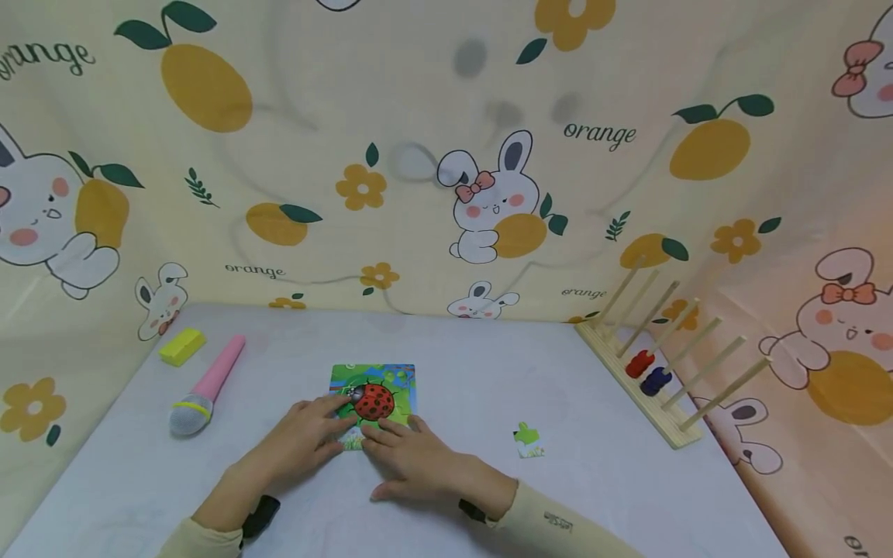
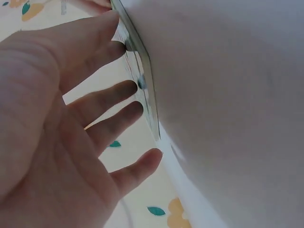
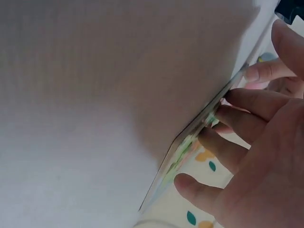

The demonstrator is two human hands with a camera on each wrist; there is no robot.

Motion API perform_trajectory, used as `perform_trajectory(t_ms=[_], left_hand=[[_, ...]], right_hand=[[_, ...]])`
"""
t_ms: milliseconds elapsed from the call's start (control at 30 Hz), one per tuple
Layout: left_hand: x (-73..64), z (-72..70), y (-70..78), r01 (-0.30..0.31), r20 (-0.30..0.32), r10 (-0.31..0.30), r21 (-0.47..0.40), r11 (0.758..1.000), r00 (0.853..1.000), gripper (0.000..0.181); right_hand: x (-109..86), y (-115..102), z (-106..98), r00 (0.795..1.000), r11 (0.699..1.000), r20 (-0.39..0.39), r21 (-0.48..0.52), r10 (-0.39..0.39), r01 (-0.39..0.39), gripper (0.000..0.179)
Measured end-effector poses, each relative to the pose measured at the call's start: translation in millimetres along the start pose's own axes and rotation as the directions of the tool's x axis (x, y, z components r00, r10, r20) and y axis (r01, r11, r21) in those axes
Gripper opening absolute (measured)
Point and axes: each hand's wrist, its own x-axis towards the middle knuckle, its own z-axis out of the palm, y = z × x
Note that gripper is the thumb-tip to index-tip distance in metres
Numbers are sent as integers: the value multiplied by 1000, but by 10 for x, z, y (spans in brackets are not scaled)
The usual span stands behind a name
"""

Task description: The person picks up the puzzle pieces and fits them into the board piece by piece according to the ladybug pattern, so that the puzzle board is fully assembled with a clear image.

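A square jigsaw puzzle (image 1: 374,400) with a red ladybug on green and blue lies flat on the white table in the head view. My left hand (image 1: 301,435) rests its fingertips on the puzzle's left side. From the lower right, my right hand (image 1: 417,459) lays its fingers over the front edge, thumb held apart on the table side. Both wrist views show loosely extended fingers against the thin board, with no grip around it. One loose puzzle piece (image 1: 528,440), green and white, lies to the right of my right hand.
A pink toy microphone (image 1: 209,387) and a yellow block (image 1: 182,346) lie at the left. At the right edge stands a wooden peg rack (image 1: 638,387) with red beads (image 1: 639,363) and blue beads (image 1: 656,380). A patterned cloth (image 1: 418,101) hangs behind the table.
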Motion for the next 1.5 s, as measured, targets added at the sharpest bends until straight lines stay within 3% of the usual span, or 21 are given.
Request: perform_trajectory(t_ms=[233,333,467,600,733,933,1167,1500], left_hand=[[32,30,70,-8,69,13,-79,997,998,39],[43,44,79,-18,66,26,-114,993,998,38],[45,46,87,-15,72,26,-157,987,997,38],[40,42,87,4,89,12,-179,984,996,40],[28,31,87,21,101,-2,-182,983,995,40],[8,11,103,56,117,-31,-214,975,993,41],[5,12,111,61,102,-40,-219,974,994,42],[19,3,88,45,100,-26,-199,979,995,41]], right_hand=[[-59,71,-14,1000,994,-15,109,-2,4,70],[-194,191,-5,998,984,-51,180,24,-15,62],[-478,431,-3,988,964,-99,248,121,-93,56],[-810,716,-16,961,932,-155,320,231,-172,55],[-1120,947,1,919,892,-204,380,338,-244,51],[-1428,1106,99,860,822,-183,440,476,-362,48],[-1525,1142,155,833,784,-184,488,522,-383,44],[-1520,1129,140,833,762,-173,531,525,-370,41]])
